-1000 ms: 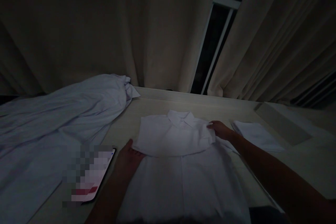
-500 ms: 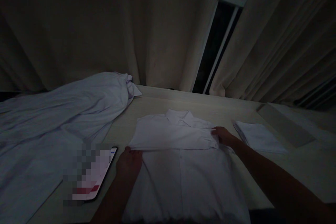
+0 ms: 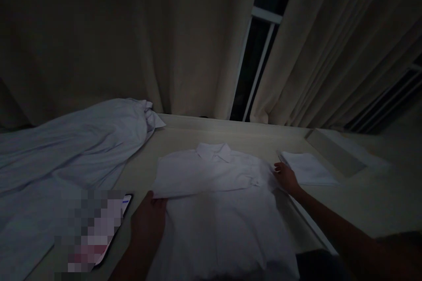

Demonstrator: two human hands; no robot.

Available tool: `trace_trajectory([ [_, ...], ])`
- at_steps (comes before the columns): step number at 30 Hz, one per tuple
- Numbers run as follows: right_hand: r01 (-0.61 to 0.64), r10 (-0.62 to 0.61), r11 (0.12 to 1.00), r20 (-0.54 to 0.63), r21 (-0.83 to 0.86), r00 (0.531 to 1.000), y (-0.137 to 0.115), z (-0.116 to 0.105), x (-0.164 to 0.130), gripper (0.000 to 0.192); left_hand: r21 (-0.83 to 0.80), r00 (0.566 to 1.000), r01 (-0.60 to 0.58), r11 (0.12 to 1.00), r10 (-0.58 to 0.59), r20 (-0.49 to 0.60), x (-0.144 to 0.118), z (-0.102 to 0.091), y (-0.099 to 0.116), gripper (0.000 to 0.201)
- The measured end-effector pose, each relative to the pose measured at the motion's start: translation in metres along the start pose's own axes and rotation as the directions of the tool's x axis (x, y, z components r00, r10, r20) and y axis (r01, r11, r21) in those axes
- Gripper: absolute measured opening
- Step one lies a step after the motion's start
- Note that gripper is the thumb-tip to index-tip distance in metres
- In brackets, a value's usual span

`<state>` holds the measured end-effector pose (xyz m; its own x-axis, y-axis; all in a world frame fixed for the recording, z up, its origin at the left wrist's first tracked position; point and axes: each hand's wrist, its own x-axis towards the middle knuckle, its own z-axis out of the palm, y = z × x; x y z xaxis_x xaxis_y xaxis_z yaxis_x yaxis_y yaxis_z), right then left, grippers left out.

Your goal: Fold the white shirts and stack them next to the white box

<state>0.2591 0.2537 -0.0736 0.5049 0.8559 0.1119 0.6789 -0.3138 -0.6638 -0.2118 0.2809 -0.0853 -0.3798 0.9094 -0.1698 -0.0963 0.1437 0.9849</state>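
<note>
Since a moment ago the right hand (image 3: pixel 286 176) has let go of the white shirt (image 3: pixel 217 202) on the table (image 3: pixel 346 204); it rests open beside it. Left hand (image 3: pixel 149 221) lies flat, fingers together, on the fold's left edge.

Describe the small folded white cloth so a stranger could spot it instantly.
Start at the pale table under the curtains. Right of the collared white shirt, just past the right hand, lies the folded cloth. Unlike the shirt, it is a compact, collarless rectangle.

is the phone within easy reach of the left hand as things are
Probably yes. The left hand rests at the white shirt's left edge, and the phone lies just beside it on the table, nothing between.
</note>
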Motion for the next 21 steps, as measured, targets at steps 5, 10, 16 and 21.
trace_trajectory([
  [5, 0.089, -0.106, 0.898, -0.015, -0.431, 0.994, 0.062, -0.048, -0.056, 0.035, -0.073, 0.993, -0.015, 0.997, 0.006, -0.117, -0.05, 0.033, -0.003, 0.024],
  [10, -0.052, 0.077, 0.835, 0.022, -0.548, 0.997, 0.11, -0.075, -0.118, 0.045, 0.212, 0.79, -0.534, 0.819, 0.393, 0.471, -0.105, 0.115, -0.029, 0.04],
  [16, -0.014, 0.092, 0.841, 0.117, -0.541, 0.989, 0.141, -0.093, -0.15, 0.009, 0.305, 0.4, -0.895, 0.325, 0.284, 0.872, -0.129, 0.217, -0.058, 0.058],
  [21, -0.198, 0.201, 0.979, 0.066, -0.058, 0.977, 0.11, -0.147, -0.111, 0.013, 0.362, 0.377, -0.912, 0.192, 0.052, 0.925, -0.137, 0.247, -0.056, 0.062],
])
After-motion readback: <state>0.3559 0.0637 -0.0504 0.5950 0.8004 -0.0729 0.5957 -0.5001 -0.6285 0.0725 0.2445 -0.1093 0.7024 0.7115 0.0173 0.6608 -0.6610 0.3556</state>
